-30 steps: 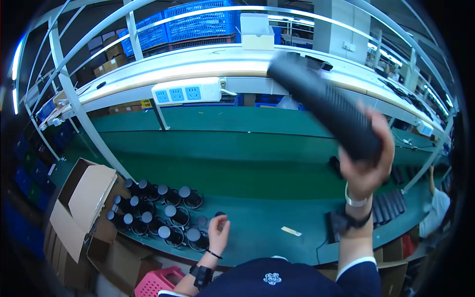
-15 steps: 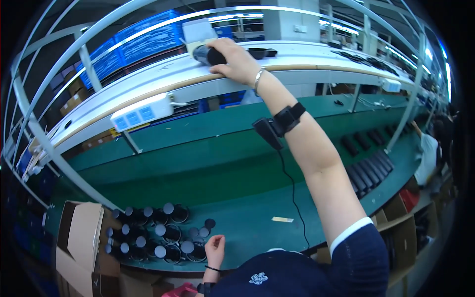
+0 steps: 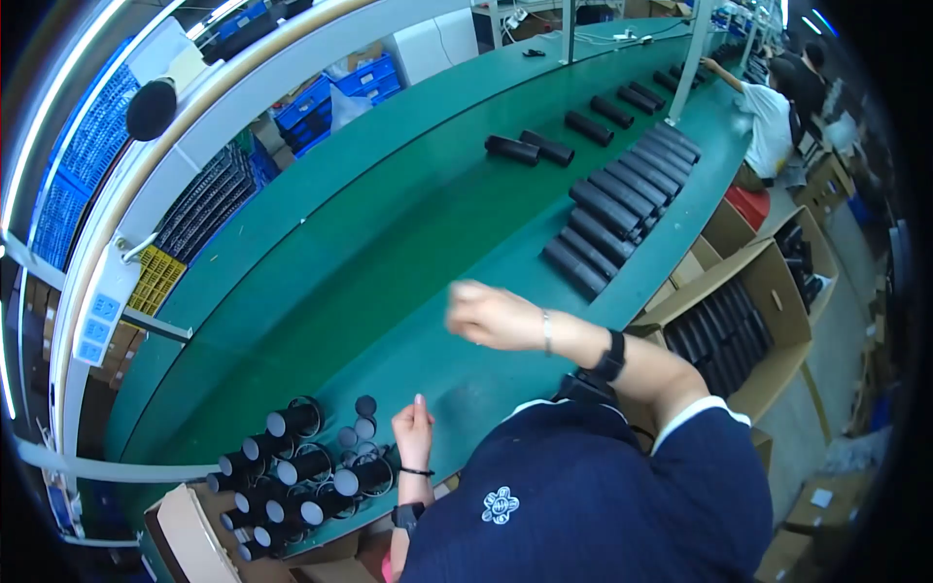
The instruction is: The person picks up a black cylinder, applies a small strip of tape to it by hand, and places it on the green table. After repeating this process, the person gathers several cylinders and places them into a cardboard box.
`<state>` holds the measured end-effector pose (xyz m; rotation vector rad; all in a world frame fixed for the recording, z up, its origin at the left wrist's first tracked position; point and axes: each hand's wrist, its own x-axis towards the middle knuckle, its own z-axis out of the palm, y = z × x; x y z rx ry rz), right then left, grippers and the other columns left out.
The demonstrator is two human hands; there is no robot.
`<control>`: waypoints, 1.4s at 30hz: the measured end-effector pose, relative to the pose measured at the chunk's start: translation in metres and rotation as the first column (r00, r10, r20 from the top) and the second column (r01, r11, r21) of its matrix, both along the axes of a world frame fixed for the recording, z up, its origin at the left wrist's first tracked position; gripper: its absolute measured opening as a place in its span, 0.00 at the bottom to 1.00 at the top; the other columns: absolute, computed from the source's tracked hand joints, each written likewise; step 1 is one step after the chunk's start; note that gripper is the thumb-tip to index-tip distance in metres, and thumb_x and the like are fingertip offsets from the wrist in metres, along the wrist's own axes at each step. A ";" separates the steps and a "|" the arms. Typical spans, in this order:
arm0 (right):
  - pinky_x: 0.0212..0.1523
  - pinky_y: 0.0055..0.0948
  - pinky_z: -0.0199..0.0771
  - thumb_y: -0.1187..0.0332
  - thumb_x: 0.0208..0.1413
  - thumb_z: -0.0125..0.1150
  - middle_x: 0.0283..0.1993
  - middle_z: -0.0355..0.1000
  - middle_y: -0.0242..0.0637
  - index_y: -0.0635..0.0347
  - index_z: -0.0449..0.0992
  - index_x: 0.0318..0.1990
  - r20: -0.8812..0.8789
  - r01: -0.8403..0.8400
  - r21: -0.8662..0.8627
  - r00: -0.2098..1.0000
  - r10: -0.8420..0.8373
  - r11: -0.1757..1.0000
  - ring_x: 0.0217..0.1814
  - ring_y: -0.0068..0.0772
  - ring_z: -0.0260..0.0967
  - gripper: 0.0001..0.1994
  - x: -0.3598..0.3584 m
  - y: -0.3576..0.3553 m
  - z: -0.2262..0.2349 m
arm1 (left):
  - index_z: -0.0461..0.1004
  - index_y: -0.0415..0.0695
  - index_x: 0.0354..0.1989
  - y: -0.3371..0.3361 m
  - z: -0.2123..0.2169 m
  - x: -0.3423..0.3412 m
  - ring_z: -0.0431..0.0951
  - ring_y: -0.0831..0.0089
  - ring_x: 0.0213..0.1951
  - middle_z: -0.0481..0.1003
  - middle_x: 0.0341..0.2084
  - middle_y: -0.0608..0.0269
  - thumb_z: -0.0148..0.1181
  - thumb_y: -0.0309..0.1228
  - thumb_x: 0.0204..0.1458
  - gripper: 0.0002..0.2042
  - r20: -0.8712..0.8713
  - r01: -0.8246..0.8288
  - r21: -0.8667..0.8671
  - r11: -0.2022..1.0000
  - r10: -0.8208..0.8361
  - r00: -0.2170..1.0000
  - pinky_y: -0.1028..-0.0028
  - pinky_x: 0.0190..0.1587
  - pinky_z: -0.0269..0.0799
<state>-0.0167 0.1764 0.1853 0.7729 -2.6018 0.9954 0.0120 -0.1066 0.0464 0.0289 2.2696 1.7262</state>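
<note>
Green bench [image 3: 389, 243]; right hand [image 3: 491, 316] now empty.

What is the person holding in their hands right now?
Nothing in the right hand; it hangs empty and blurred over the green table. The left hand is curled beside the black tubes; any hold can't be told.

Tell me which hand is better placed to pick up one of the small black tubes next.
Left, probably. The left hand rests on the green table right beside the small black tubes, while the empty right hand hangs in mid-air farther from them.
</note>
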 end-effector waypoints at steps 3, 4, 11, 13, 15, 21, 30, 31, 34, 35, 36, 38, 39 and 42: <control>0.40 0.42 0.74 0.72 0.49 0.57 0.37 0.77 0.39 0.51 0.77 0.41 0.431 0.291 0.292 0.810 -0.397 0.911 0.42 0.45 0.75 0.11 0.057 0.063 -0.077 | 0.69 0.44 0.15 0.024 -0.001 -0.014 0.59 0.84 0.12 0.64 0.08 0.73 0.50 0.42 0.62 0.23 0.062 -0.016 0.069 0.998 0.012 0.998 0.80 0.16 0.51; 0.40 0.42 0.75 0.72 0.47 0.58 0.36 0.78 0.39 0.52 0.77 0.40 0.328 0.368 0.427 0.788 -0.521 0.826 0.41 0.45 0.76 0.11 0.069 0.086 -0.086 | 0.68 0.45 0.14 0.034 -0.001 -0.019 0.58 0.84 0.11 0.63 0.08 0.73 0.50 0.42 0.63 0.23 0.149 -0.058 0.171 0.984 0.032 0.988 0.79 0.16 0.51; 0.49 0.44 0.68 0.70 0.43 0.67 0.51 0.65 0.44 0.58 0.68 0.54 -0.248 0.922 0.290 0.332 -0.910 0.257 0.52 0.48 0.63 0.27 0.057 0.227 -0.110 | 0.69 0.46 0.39 0.124 0.016 -0.033 0.70 0.81 0.27 0.71 0.26 0.71 0.60 0.29 0.56 0.06 0.289 0.127 0.384 0.914 -0.250 0.924 0.79 0.29 0.66; 0.48 0.44 0.68 0.68 0.42 0.68 0.51 0.65 0.43 0.58 0.68 0.55 -0.296 0.936 0.293 0.284 -0.912 0.196 0.52 0.47 0.63 0.28 0.048 0.246 -0.117 | 0.70 0.45 0.40 0.151 0.021 -0.034 0.72 0.78 0.28 0.72 0.27 0.68 0.59 0.30 0.57 0.07 0.380 0.181 0.407 0.895 -0.346 0.858 0.78 0.32 0.70; 0.48 0.45 0.68 0.65 0.41 0.70 0.52 0.64 0.43 0.58 0.67 0.56 -0.267 0.909 0.388 0.270 -0.925 0.153 0.52 0.46 0.64 0.31 0.044 0.261 -0.127 | 0.70 0.44 0.40 0.172 0.021 -0.033 0.72 0.78 0.28 0.72 0.27 0.68 0.59 0.30 0.57 0.07 0.396 0.202 0.431 0.880 -0.386 0.833 0.78 0.32 0.70; 0.50 0.43 0.69 0.63 0.43 0.69 0.47 0.67 0.52 0.71 0.69 0.52 -0.055 0.871 0.170 0.476 -0.878 0.461 0.48 0.54 0.67 0.29 0.047 0.263 -0.135 | 0.69 0.42 0.44 0.200 0.001 -0.040 0.75 0.73 0.34 0.73 0.30 0.65 0.56 0.33 0.59 0.10 0.463 0.117 0.568 0.815 -0.434 0.773 0.74 0.38 0.72; 0.40 0.42 0.72 0.69 0.52 0.60 0.32 0.74 0.42 0.58 0.78 0.35 0.426 0.249 -0.008 0.877 -0.222 0.968 0.39 0.48 0.71 0.05 -0.002 0.096 -0.172 | 0.62 0.44 0.51 0.147 -0.029 -0.033 0.73 0.59 0.47 0.72 0.42 0.52 0.60 0.37 0.56 0.19 0.534 -0.422 0.605 0.675 0.049 0.844 0.57 0.54 0.69; 0.40 0.42 0.72 0.69 0.51 0.59 0.33 0.73 0.42 0.58 0.78 0.34 0.403 0.169 0.117 0.892 -0.203 0.979 0.40 0.47 0.71 0.05 -0.016 0.092 -0.188 | 0.63 0.44 0.50 0.122 -0.036 -0.032 0.73 0.59 0.47 0.72 0.42 0.52 0.60 0.38 0.56 0.19 0.587 -0.499 0.593 0.632 0.084 0.805 0.57 0.53 0.70; 0.41 0.41 0.73 0.68 0.49 0.58 0.36 0.72 0.41 0.56 0.76 0.32 0.331 0.022 0.364 0.931 -0.152 0.931 0.44 0.44 0.70 0.04 -0.030 0.053 -0.202 | 0.65 0.44 0.47 0.061 -0.047 -0.018 0.74 0.60 0.45 0.72 0.39 0.54 0.61 0.39 0.55 0.18 0.671 -0.648 0.540 0.538 0.190 0.717 0.57 0.52 0.70; 0.42 0.41 0.73 0.68 0.49 0.57 0.38 0.71 0.39 0.55 0.76 0.31 0.275 0.005 0.486 0.948 -0.158 0.874 0.47 0.44 0.69 0.04 -0.036 0.039 -0.203 | 0.67 0.44 0.45 0.057 -0.036 -0.011 0.74 0.61 0.43 0.72 0.38 0.57 0.62 0.38 0.54 0.16 0.669 -0.652 0.529 0.543 0.206 0.714 0.57 0.51 0.70; 0.44 0.40 0.74 0.68 0.50 0.55 0.42 0.71 0.40 0.57 0.76 0.34 0.232 0.015 0.546 0.958 -0.168 0.838 0.50 0.43 0.68 0.07 -0.038 0.025 -0.217 | 0.69 0.45 0.44 0.042 -0.047 -0.002 0.73 0.64 0.43 0.72 0.37 0.62 0.63 0.36 0.54 0.14 0.679 -0.692 0.509 0.511 0.255 0.688 0.58 0.51 0.69; 0.49 0.42 0.74 0.69 0.47 0.56 0.44 0.70 0.44 0.58 0.74 0.38 0.280 0.033 0.529 0.936 -0.211 0.848 0.53 0.47 0.67 0.09 -0.036 0.020 -0.238 | 0.65 0.45 0.51 0.036 -0.059 0.009 0.69 0.69 0.46 0.69 0.39 0.67 0.68 0.34 0.49 0.23 0.677 -0.732 0.493 0.470 0.320 0.662 0.62 0.52 0.65; 0.49 0.44 0.73 0.70 0.48 0.55 0.43 0.72 0.44 0.58 0.75 0.37 0.224 0.039 0.521 0.958 -0.181 0.853 0.53 0.47 0.68 0.08 -0.033 0.027 -0.248 | 0.65 0.45 0.52 0.037 -0.064 0.012 0.69 0.68 0.46 0.69 0.40 0.67 0.68 0.33 0.49 0.24 0.696 -0.754 0.470 0.458 0.333 0.636 0.61 0.52 0.64; 0.41 0.46 0.75 0.70 0.47 0.60 0.31 0.75 0.48 0.57 0.74 0.31 0.423 -0.023 0.481 0.882 -0.209 0.877 0.37 0.53 0.74 0.04 -0.033 0.030 -0.233 | 0.64 0.44 0.51 0.030 -0.066 0.025 0.71 0.67 0.43 0.69 0.39 0.63 0.67 0.33 0.49 0.23 0.717 -0.756 0.475 0.450 0.300 0.629 0.60 0.46 0.69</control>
